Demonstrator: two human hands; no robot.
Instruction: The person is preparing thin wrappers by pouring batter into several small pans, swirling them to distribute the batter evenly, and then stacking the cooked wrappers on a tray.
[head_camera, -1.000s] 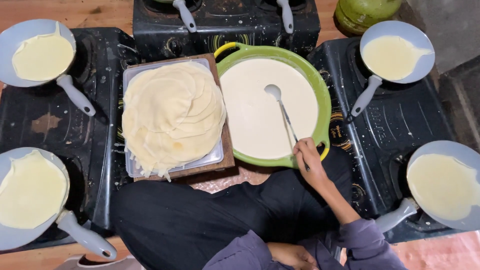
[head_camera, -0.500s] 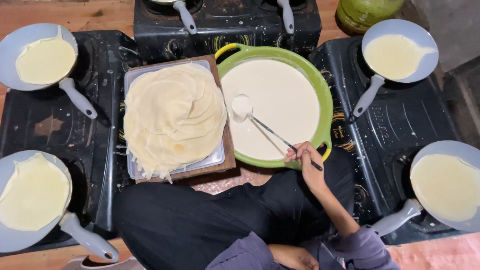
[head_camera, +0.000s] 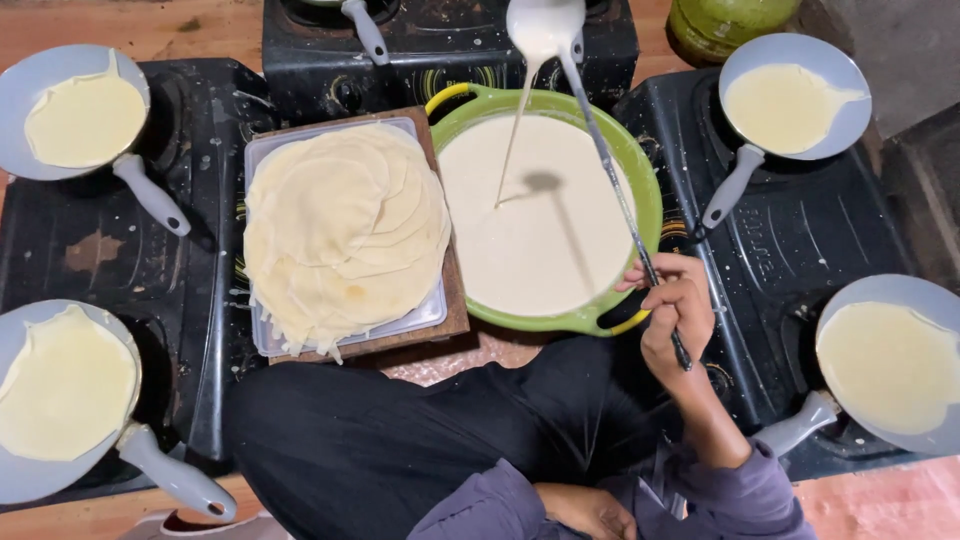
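Note:
My right hand (head_camera: 675, 312) grips the long handle of a metal ladle (head_camera: 545, 25), raised high over the green bowl (head_camera: 646, 190). A thin stream of pale batter (head_camera: 535, 215) pours from the ladle's cup down into the bowl. My left hand (head_camera: 590, 510) rests low against my lap at the bottom edge, partly hidden by the purple sleeve; its fingers look curled with nothing seen in them. A stack of thin cooked crepes (head_camera: 345, 230) lies on a clear tray on a wooden board, left of the bowl.
Several grey pans, each with a thin crepe, sit on black stoves: far left (head_camera: 80, 115), near left (head_camera: 60, 395), far right (head_camera: 790, 100), near right (head_camera: 890, 365). Another stove (head_camera: 440, 35) stands behind the bowl, a green jar (head_camera: 730, 22) beside it.
My right hand has lifted the ladle out of the batter and raised it high above the bowl; batter now streams down from it. The left hand has stayed in my lap.

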